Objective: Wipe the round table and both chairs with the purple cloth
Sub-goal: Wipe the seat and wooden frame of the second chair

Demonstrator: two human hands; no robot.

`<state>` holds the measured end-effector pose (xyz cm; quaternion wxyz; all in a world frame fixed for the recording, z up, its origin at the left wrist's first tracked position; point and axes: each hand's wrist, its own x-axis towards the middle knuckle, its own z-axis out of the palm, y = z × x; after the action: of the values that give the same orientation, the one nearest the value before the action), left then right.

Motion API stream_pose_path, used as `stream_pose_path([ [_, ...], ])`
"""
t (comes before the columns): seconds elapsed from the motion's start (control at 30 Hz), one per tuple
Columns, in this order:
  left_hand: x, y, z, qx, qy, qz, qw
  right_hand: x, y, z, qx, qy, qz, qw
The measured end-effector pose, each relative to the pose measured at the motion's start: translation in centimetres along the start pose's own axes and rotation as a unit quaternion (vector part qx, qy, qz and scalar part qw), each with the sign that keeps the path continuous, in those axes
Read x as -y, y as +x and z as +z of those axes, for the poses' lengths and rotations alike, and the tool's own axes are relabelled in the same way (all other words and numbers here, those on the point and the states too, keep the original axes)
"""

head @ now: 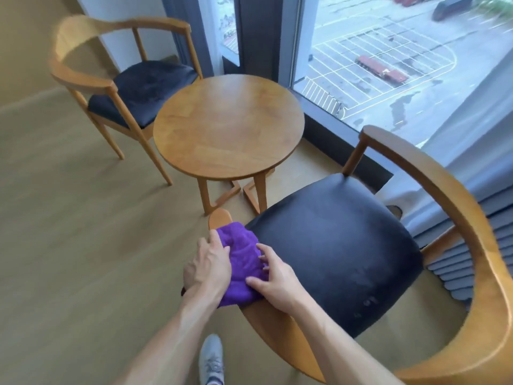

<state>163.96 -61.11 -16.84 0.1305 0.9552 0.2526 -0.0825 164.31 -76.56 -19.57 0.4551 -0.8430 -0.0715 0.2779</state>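
The purple cloth (241,262) lies draped over the left armrest of the near wooden chair (469,226), which has a dark seat. My left hand (206,269) grips the cloth's left side, fingers curled round it and the armrest. My right hand (273,276) holds its right side, thumb and fingers curled on the fabric. The round wooden table (229,126) stands bare just beyond. The second chair (83,76), also with a dark cushion, is at the far left of the table.
A large window (388,51) with a dark frame runs along the right, and a grey pleated curtain (458,262) hangs behind the near chair. Light wood floor (69,232) spreads to the left. My shoe (211,359) shows at the bottom.
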Motion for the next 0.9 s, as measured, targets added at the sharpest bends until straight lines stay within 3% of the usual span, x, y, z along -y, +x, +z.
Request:
stream_pose_path([
  [0.13,-3.8,1.3,-4.5,0.039,-0.040,0.181,0.982,0.9,-0.4,-2.5,-0.015,0.077,-0.014,0.997],
  [0.27,-10.3,3.3,-11.8,0.132,-0.117,0.349,0.920,4.9,-1.0,-8.5,-0.095,0.136,-0.047,0.985],
  [0.37,-13.9,5.1,-18.3,0.180,-0.130,0.458,0.861,8.8,-2.4,-15.2,-0.181,0.085,-0.066,0.978],
  [0.53,-19.0,7.4,-27.6,0.199,-0.158,0.568,0.783,16.8,-4.1,-25.3,-0.239,-0.043,-0.098,0.965],
  [0.6,-20.7,8.2,-30.1,0.192,-0.156,0.595,0.765,19.1,-4.2,-28.0,-0.268,-0.077,-0.084,0.957],
  [0.7,-23.2,9.2,-31.8,0.150,-0.140,0.603,0.771,20.4,-4.2,-31.3,-0.299,-0.152,-0.044,0.941],
  [0.8,-25.5,9.7,-32.2,0.065,-0.080,0.587,0.803,20.8,-4.5,-33.7,-0.332,-0.232,-0.034,0.914],
  [0.9,-27.8,10.0,-32.3,-0.026,0.020,0.611,0.791,21.4,-5.4,-35.9,-0.339,-0.293,-0.016,0.894],
])
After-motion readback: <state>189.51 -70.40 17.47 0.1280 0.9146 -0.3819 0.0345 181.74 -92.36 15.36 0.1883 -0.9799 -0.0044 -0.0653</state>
